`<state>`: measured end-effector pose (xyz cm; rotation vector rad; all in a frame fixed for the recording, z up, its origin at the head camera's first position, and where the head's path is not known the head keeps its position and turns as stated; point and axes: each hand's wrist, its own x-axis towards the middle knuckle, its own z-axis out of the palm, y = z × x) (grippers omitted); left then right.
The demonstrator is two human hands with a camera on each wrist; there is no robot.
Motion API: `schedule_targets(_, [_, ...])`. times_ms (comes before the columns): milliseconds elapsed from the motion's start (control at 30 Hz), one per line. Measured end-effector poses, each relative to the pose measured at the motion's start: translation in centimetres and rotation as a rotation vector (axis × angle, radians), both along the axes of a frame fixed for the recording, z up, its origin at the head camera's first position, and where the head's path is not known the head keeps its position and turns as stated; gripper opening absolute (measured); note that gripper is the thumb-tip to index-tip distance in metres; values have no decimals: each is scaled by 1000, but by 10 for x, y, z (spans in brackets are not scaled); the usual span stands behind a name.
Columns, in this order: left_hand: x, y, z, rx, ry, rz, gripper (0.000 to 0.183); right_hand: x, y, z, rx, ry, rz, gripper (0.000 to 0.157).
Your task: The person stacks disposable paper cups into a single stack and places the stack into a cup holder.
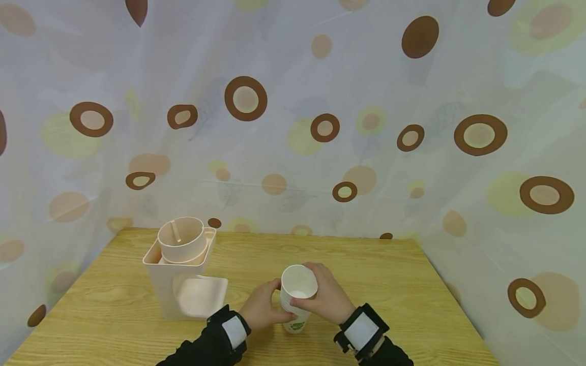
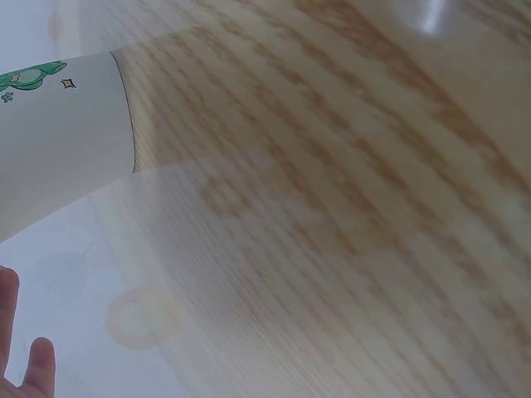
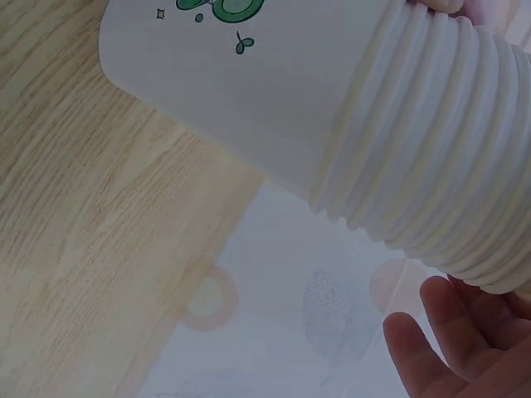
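Note:
A stack of white paper cups (image 1: 297,290) stands on the table with its mouth up, leaning slightly. A green print shows near its base. My left hand (image 1: 263,307) holds the stack's left side, with the thumb across the lower front. On the other side, my right hand (image 1: 330,299) grips the upper part near the rims. The right wrist view shows several stacked rims (image 3: 415,141) and the plain lower cup wall (image 3: 249,108), with fingers (image 3: 452,332) below the rims. In the left wrist view, the bottom cup (image 2: 62,141) appears at the left edge.
To the left stands a cream plastic container (image 1: 167,292) with a round cup-like piece (image 1: 183,251) in its top. A small cream tray-like part (image 1: 201,297) sits at its front right. The wood-grain table (image 1: 389,284) meets a patterned curtain (image 1: 284,152) behind.

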<state>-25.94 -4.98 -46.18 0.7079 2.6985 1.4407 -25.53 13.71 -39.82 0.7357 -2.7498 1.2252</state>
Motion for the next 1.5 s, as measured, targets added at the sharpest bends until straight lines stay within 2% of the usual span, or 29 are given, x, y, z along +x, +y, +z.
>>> schedule_targets(233, [0,0,0,-2,-2,5,68,-1,0,-1,-4,-7,1,78])
schedule_targets(567, [0,0,1,-12,-12,12,65,-3,2,-6,19,-61,-3,86])
schedule_targets(767, [1,0,1,-15,5,12,66,-3,2,-8,-29,-95,5,84])
schedule_targets(900, [2,1,-5,14,-9,9,70,-2,2,-9,-52,-109,15,84])
schedule_targets(1000, [3,4,-13,36,-31,4,83,-2,2,-8,-54,-119,15,84])
schedule_targets(1133, [6,9,-18,65,-42,30,91,-1,1,-9,-53,-112,11,84])
schedule_targets(1267, [8,12,-15,106,-66,63,81,-2,2,-9,-54,-110,12,86])
schedule_targets(1400, [9,13,-11,103,-96,85,78,-2,4,-11,-62,-121,3,93])
schedule_targets(1500, [11,11,-6,100,-108,110,79,0,8,-11,-97,-85,-33,88])
